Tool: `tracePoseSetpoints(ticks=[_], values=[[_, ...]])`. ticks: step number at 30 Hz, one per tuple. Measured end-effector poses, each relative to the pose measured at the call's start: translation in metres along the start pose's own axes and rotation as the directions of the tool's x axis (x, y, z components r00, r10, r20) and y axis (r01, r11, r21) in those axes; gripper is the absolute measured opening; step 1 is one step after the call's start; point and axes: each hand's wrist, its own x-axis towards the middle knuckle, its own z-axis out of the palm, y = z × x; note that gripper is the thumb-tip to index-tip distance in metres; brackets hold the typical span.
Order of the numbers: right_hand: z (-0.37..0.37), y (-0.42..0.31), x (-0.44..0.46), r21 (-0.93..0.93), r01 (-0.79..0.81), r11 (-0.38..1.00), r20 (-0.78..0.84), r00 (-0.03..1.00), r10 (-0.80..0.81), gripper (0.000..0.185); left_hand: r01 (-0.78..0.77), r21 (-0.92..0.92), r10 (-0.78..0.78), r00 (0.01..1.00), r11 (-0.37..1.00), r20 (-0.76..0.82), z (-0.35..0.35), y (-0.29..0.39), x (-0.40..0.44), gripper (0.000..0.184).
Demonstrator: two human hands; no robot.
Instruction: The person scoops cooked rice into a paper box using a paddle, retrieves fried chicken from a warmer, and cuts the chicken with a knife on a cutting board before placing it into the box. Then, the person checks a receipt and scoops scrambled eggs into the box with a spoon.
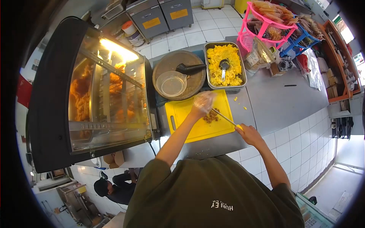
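Observation:
My right hand [249, 134] is closed around the yellow handle of a knife [225, 117]. The blade slants up and left across a yellow cutting board [190, 132]. Small chopped brown pieces, maybe meat [211, 116], lie in a pile beside and under the blade. My left hand [203, 102], in a clear plastic glove, is by the blade's far end over the board. Its fingers are blurred by the glove, so whether they touch or grip the blade is unclear.
A metal tray of yellow food [232, 57] with a black scoop [224, 64] stands beyond the board. Left of it, a round wooden block [159, 70] bears a clear bowl [173, 84]. A lit glass display case [110, 102] borders the left. Another person [118, 186] is at lower left.

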Motion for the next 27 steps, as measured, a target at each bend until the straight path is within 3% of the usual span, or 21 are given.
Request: tracePoseSetpoints(ticks=[2, 5, 8, 9, 12, 13, 16, 19, 23, 26, 27], values=[[-0.008, 0.000, -0.011, 0.005, -0.056, 0.998, -0.018, 0.998, 0.056, 0.052, 0.069, 0.060, -0.058, 0.985, 0.996, -0.160, -0.019, 0.016, -0.026, 0.044], [0.002, 0.012, -0.017, 0.034, -0.076, 0.997, -0.044, 0.996, 0.077, 0.051, 0.490, -0.118, -0.500, 0.863, 0.864, -0.074, -0.028, 0.064, -0.061, 0.074], [0.028, 0.027, 0.001, 0.073, -0.031, 0.997, -0.061, 0.998, 0.035, 0.050, 0.470, 0.089, -0.478, 0.857, 0.878, 0.191, -0.014, 0.073, -0.054, 0.106], [0.034, 0.026, 0.001, 0.098, -0.006, 0.995, -0.059, 0.998, 0.012, 0.050, 0.485, 0.079, -0.487, 0.832, 0.871, 0.266, -0.010, 0.072, -0.049, 0.114], [0.050, 0.032, -0.002, 0.301, 0.045, 0.953, -0.041, 0.999, -0.034, 0.051, 0.503, 0.058, -0.498, 0.824, 0.863, 0.269, 0.000, 0.066, -0.037, 0.113], [0.053, 0.036, -0.001, 0.389, 0.058, 0.919, -0.040, 0.998, -0.046, 0.052, 0.481, 0.076, -0.484, 0.842, 0.874, 0.238, 0.001, 0.066, -0.037, 0.104], [0.029, 0.021, -0.020, 0.602, -0.314, 0.735, 0.325, 0.936, 0.134, 0.054, 0.382, -0.020, -0.378, 0.920, 0.924, 0.101, 0.010, 0.056, -0.047, 0.088], [0.025, 0.020, -0.033, 0.659, -0.364, 0.658, 0.342, 0.924, 0.169, 0.052, 0.297, 0.003, -0.296, 0.951, 0.955, 0.093, 0.008, 0.050, -0.051, 0.073], [0.029, 0.027, -0.042, 0.681, -0.290, 0.673, 0.230, 0.956, 0.179, 0.051, 0.366, -0.041, -0.352, 0.916, 0.930, 0.194, -0.007, 0.054, -0.038, 0.068], [0.035, 0.025, -0.038, 0.669, -0.195, 0.718, 0.085, 0.979, 0.187, 0.050, 0.347, -0.015, -0.346, 0.937, 0.938, 0.054, -0.002, 0.057, -0.034, 0.056], [0.041, 0.027, -0.032, 0.678, -0.161, 0.717, 0.043, 0.983, 0.181, 0.051, 0.296, 0.013, -0.296, 0.949, 0.955, 0.106, -0.003, 0.056, -0.032, 0.051]])
